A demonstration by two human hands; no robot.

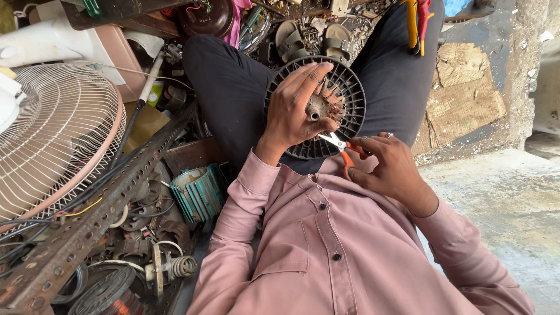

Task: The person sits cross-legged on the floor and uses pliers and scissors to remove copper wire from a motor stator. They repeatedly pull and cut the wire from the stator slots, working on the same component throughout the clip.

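Head view, read left to right: a pale fan guard and a perforated metal bar lie well left of the hands, with a teal motor housing nearer the left elbow. The left hand is closed around the centre of the black round motor cover, which rests on the person's lap; the fingers spread over the hub where copper windings show. Just right of it, the right hand grips small orange-handled scissors, blades slightly parted and tips pointing at the hub beside the left thumb. For a clean cut, the cover should sit steady against the thigh, the thumb clear of the blades, and only the tips should bite. Yellow-and-red pliers lie beyond the right hand on the far knee.
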